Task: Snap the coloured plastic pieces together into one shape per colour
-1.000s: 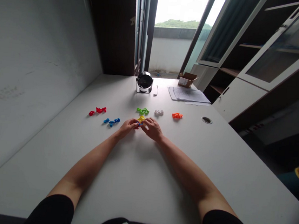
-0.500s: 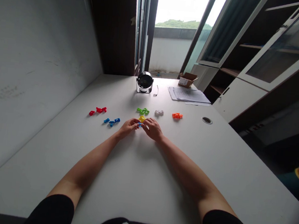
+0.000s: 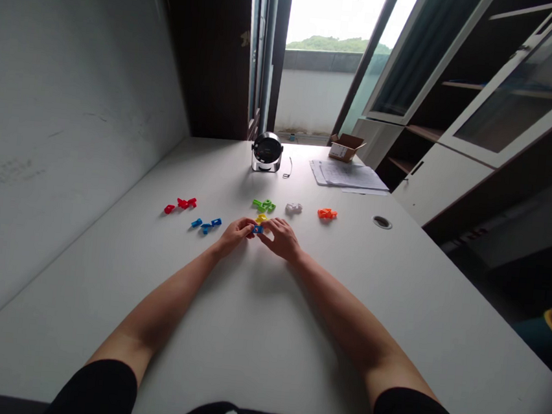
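Between my two hands is a small blue plastic piece (image 3: pixel 257 229), its square face turned toward me. My left hand (image 3: pixel 235 234) pinches its left side between thumb and fingers. On the other side, my right hand (image 3: pixel 281 238) has thumb and fingers closed at its right edge. Yellow pieces (image 3: pixel 261 218) lie just beyond the fingertips, partly hidden. To the left is a group of blue pieces (image 3: pixel 206 226), with red pieces (image 3: pixel 182 204) farther left. Green pieces (image 3: pixel 264 205) sit behind the yellow ones.
White pieces (image 3: pixel 294 208) and orange pieces (image 3: pixel 327 214) lie to the right on the white table (image 3: pixel 254 335). A black round device on a stand (image 3: pixel 267 151), papers (image 3: pixel 350 176) and an open cardboard box (image 3: pixel 346 148) stand at the back. A round cable hole (image 3: pixel 382 222) is at right.
The blue piece has been turned between my fingers, so its square face now shows. My hands have barely shifted, and the coloured groups lie as before.
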Tool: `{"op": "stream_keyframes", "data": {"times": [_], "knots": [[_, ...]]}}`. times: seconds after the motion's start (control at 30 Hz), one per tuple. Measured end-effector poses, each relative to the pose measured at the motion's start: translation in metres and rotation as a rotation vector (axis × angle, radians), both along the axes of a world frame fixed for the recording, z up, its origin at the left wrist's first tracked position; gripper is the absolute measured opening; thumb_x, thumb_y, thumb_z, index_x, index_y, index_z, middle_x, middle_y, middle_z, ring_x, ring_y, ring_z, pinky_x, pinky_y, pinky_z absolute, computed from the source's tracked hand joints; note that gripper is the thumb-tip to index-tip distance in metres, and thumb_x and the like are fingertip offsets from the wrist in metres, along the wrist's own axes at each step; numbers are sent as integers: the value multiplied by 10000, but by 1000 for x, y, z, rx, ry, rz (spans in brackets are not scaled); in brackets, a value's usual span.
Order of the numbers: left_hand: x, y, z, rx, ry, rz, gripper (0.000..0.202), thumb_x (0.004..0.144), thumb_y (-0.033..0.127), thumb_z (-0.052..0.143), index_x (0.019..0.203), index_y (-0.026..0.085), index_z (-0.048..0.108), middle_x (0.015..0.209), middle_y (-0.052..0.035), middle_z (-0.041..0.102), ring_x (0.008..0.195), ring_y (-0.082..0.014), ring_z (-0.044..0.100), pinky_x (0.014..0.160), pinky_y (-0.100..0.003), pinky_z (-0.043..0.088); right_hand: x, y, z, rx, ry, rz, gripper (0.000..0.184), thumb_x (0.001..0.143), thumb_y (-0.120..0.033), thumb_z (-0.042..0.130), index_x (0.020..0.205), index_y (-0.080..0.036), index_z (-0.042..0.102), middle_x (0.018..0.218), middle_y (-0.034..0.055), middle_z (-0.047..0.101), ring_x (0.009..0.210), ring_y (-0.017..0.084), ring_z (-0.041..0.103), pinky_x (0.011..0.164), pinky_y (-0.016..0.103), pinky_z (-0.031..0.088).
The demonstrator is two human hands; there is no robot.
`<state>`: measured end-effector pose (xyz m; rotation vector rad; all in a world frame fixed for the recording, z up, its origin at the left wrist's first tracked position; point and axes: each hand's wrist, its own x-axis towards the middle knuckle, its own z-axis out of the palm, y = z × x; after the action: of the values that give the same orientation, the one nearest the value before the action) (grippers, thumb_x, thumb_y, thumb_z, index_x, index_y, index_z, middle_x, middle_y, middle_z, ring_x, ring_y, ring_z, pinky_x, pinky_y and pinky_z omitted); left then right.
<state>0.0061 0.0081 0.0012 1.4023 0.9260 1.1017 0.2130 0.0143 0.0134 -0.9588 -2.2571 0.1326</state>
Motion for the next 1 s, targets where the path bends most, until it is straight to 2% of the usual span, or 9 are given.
{"op": "stream_keyframes", "data": {"times": [0.2, 0.37, 0.63, 0.77, 0.9, 1.0], "knots": [[1, -2, 3, -15, 3, -9, 366, 847, 445, 667, 1079, 162, 666, 933, -70, 699, 761, -153, 641, 773, -314, 505, 1, 0, 0, 2, 30, -20, 243, 959, -438, 562, 1051, -225, 637, 1014, 85, 680, 955, 251, 593, 914, 389, 428], [2, -4, 6, 9, -22, -54, 391, 826, 404, 707, 1124, 160, 641, 1002, -84, 690, 813, -153, 638, 802, -311, 502, 1, 1, -1, 5, 46, -41, 265, 968, -468, 544, 1006, -221, 634, 979, 86, 680, 928, 248, 593, 901, 386, 430], [2, -4, 2, 8, -21, -60, 406, 823, 372, 724, 1147, 150, 621, 1077, -93, 673, 837, -156, 639, 820, -320, 503, 3, 5, -5, 7, 92, -16, 268, 987, -464, 509, 956, -225, 626, 925, 75, 684, 886, 241, 598, 853, 388, 438], [2, -2, 2, -1, -10, -50, 398, 834, 394, 710, 1129, 137, 637, 1023, -88, 676, 813, -154, 634, 805, -315, 505, 4, 4, -4, -7, 111, -7, 257, 996, -451, 501, 1012, -234, 636, 927, 67, 693, 891, 237, 608, 858, 390, 438], [1, -1, 2, 1, -11, -43, 389, 860, 428, 673, 1108, 129, 652, 986, -86, 679, 803, -155, 632, 795, -311, 505, 2, 3, -4, 2, 137, -10, 261, 967, -442, 564, 1118, -235, 616, 948, 57, 703, 897, 236, 620, 869, 392, 438], [1, 0, 1, 5, 4, -53, 382, 882, 448, 637, 1082, 125, 665, 966, -86, 681, 789, -156, 633, 779, -305, 504, 1, 4, -5, 20, 129, -8, 237, 954, -418, 590, 1103, -235, 621, 943, 53, 704, 890, 231, 622, 868, 385, 439]]}}
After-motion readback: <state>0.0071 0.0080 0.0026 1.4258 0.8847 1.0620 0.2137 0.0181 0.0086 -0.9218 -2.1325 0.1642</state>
